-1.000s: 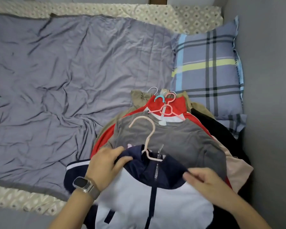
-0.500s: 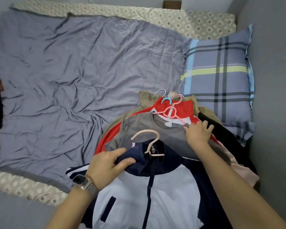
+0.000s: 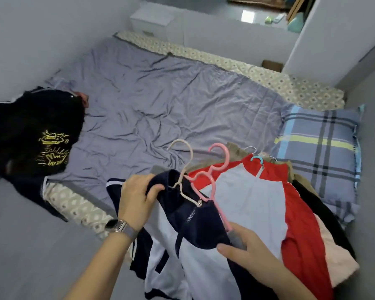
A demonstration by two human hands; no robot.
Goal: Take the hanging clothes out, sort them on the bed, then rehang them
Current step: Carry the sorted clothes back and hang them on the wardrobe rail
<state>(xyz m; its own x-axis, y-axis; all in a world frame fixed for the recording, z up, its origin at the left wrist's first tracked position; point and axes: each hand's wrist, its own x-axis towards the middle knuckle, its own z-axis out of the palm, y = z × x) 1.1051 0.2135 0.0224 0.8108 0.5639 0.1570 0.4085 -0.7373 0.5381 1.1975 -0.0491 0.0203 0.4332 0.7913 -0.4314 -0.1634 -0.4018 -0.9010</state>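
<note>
Clothes on hangers, near-right corner of the bed [image 3: 152, 109], in a heap.

Item 1: navy and pale blue zip jacket [image 3: 195, 241], top of the heap. Your left hand [image 3: 136, 202] has its grip closed on the navy collar, thumb over the cloth, fingers curled beneath. A watch [image 3: 117, 225] sits on that wrist. Your right hand [image 3: 245, 252] has its grip closed over the jacket's right shoulder and a scrap of grey cloth, at the lower end of the pink hanger [image 3: 212, 189]; whether it pinches the hanger itself, you cannot tell.

Item 2: beige hanger [image 3: 187, 167], inside the navy collar, hook pointing far and left over the sheet.

Item 3: pink hanger, lying across the jacket just right of the beige one, hook raised.

Item 4: red and pale blue jacket [image 3: 294, 213], directly under and right of the navy one, a teal hook [image 3: 257, 159] at its collar.

Item 5: khaki garment [image 3: 236, 151], black garment [image 3: 320, 204] and pale pink garment [image 3: 336, 256], beneath the red one, edges only showing.

Item 6: plaid pillow [image 3: 318, 152], far right, touching the heap.

Item 7: black garment with yellow print [image 3: 30, 135], left edge of the bed, well apart from the heap.

Item 8: grey-blue sheet, creased, between the two groups; patterned mattress edge [image 3: 268, 76] along the far side.
</note>
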